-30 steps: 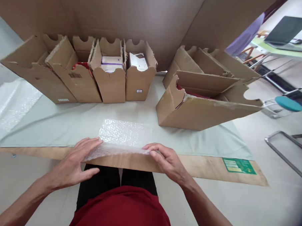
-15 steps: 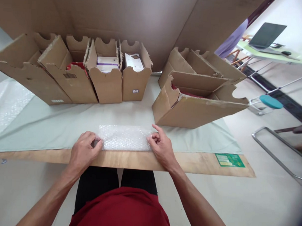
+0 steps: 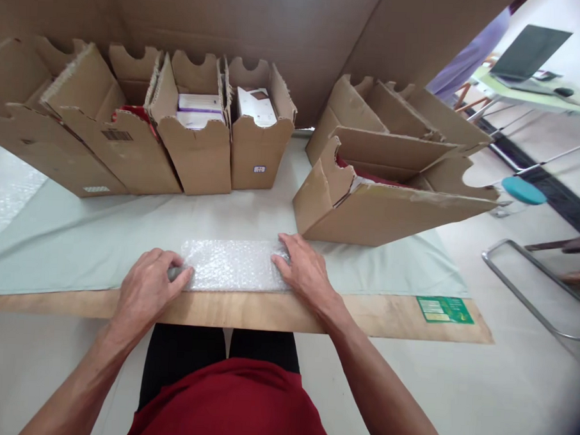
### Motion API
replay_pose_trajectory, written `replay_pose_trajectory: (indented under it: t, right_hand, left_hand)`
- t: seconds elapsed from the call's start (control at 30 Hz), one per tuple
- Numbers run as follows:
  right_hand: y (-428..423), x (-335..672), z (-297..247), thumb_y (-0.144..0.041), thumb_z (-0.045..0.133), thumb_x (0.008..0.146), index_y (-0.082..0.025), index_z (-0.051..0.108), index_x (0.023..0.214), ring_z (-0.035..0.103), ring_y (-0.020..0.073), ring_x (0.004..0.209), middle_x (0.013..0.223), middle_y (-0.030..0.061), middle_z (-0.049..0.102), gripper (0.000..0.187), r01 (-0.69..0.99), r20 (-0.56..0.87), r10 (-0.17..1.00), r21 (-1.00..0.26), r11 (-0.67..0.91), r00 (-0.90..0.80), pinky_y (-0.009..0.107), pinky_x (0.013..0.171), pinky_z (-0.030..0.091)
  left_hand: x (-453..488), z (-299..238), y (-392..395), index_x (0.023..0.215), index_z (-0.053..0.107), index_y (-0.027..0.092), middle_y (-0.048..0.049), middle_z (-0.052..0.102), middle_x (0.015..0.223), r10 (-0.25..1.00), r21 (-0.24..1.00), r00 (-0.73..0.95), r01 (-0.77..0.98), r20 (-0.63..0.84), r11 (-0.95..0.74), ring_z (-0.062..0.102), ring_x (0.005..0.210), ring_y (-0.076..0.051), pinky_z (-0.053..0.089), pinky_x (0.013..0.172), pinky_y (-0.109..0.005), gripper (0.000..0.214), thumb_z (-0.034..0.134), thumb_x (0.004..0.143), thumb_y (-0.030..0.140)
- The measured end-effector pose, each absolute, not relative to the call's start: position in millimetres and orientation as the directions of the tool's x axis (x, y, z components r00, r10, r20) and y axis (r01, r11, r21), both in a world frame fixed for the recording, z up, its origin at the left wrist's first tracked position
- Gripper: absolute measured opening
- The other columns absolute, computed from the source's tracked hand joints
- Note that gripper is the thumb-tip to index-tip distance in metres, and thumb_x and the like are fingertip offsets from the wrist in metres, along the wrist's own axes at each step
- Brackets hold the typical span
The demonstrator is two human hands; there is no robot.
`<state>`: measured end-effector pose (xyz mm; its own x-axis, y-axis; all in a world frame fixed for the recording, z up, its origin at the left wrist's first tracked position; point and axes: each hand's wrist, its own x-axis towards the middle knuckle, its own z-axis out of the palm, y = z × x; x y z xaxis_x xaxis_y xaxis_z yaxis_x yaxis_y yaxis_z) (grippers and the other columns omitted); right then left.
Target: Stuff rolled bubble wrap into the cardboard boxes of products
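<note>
A folded sheet of clear bubble wrap (image 3: pixel 233 265) lies on the pale green cloth (image 3: pixel 101 235) near the table's front edge. My left hand (image 3: pixel 147 287) has its fingers curled round the left end of the wrap. My right hand (image 3: pixel 304 274) lies on the right end with fingers pressed down flat on it. What is inside the wrap, if anything, cannot be made out.
Several open cardboard boxes (image 3: pixel 197 136) stand in a row at the back, some holding white cartons. A larger tipped box (image 3: pixel 387 202) sits just beyond my right hand. More bubble wrap (image 3: pixel 3 192) lies far left. A green label (image 3: pixel 445 309) is on the wooden table edge.
The near part of the bubble wrap has been folded forward, so the sheet is now shorter. Both hands moved onto its ends; the right hand went from pinching to pressing flat.
</note>
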<state>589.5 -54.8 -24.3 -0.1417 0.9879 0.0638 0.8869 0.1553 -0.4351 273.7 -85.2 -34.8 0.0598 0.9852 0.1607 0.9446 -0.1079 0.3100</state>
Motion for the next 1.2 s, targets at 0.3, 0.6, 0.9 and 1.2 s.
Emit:
replay_pose_trajectory:
  t: [0.3, 0.6, 0.9, 1.2]
  right_hand:
    - [-114, 598, -12, -0.026, 0.058, 0.090, -0.022, 0.062, 0.093, 0.059, 0.0161, 0.071, 0.082, 0.0004, 0.063, 0.006, 0.561, 0.006, 0.992, -0.824, 0.078, -0.129, 0.028, 0.067, 0.046]
    - [-147, 566, -35, -0.029, 0.051, 0.096, -0.023, 0.054, 0.151, 0.049, 0.0129, 0.057, 0.064, -0.0063, 0.049, 0.055, 0.363, -0.057, 0.998, -0.930, -0.060, 0.020, 0.025, 0.059, 0.043]
    - [-136, 570, -21, -0.043, 0.067, 0.090, -0.020, 0.076, 0.106, 0.054, 0.0128, 0.060, 0.068, -0.0022, 0.060, 0.029, -0.032, -0.257, 0.965, -0.965, -0.259, -0.050, 0.025, 0.060, 0.048]
    - [-142, 573, -20, -0.032, 0.061, 0.099, -0.025, 0.057, 0.134, 0.072, 0.0193, 0.081, 0.097, 0.0055, 0.075, 0.036, 0.132, 0.092, 0.991, -0.988, 0.079, 0.100, 0.035, 0.074, 0.060]
  left_hand:
    - [283, -20, -60, 0.080, 0.060, 0.025, -0.0009, 0.069, 0.074, 0.959, 0.334, 0.115, 0.921, 0.258, -0.200, 0.063, 0.068, -0.022, 0.047, 0.070, -0.036, 0.021, 0.052, 0.094, 0.039]
    - [346, -1, -2, 0.127, 0.063, 0.019, -0.0134, 0.069, 0.127, 0.768, 0.341, 0.426, 0.716, 0.478, -0.610, 0.062, 0.120, -0.031, 0.049, 0.104, -0.050, 0.034, 0.055, 0.095, 0.028]
    - [337, -30, -117, 0.147, 0.050, 0.018, -0.0179, 0.061, 0.146, 0.661, 0.431, 0.699, 0.525, 0.274, -0.734, 0.053, 0.139, -0.035, 0.037, 0.121, -0.060, 0.068, 0.075, 0.086, 0.034]
    - [357, -28, -99, 0.108, 0.072, 0.019, -0.0066, 0.079, 0.095, 0.982, 0.838, 0.156, 0.517, 0.107, -0.174, 0.073, 0.086, -0.020, 0.057, 0.075, -0.031, 0.023, 0.058, 0.094, 0.031]
